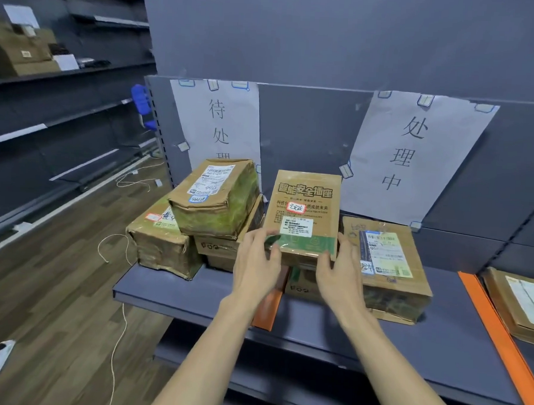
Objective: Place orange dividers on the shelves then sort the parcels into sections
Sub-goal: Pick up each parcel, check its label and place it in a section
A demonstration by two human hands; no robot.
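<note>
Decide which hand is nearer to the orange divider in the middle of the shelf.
Left. The left hand hangs right above the orange divider, overlapping its far end. The right hand is farther to the right, at the box's right edge.

A flat brown parcel [303, 215] is lying tilted atop a box between two orange dividers [268, 307] [504, 341] on the grey shelf [406, 358], flanked by other taped parcels [216, 196].

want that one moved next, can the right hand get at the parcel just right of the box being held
Probably yes. The right hand is on the held box's right edge, and the parcel lies right beside it on the shelf, nothing stacked on top, but the hand must let go first.
</note>
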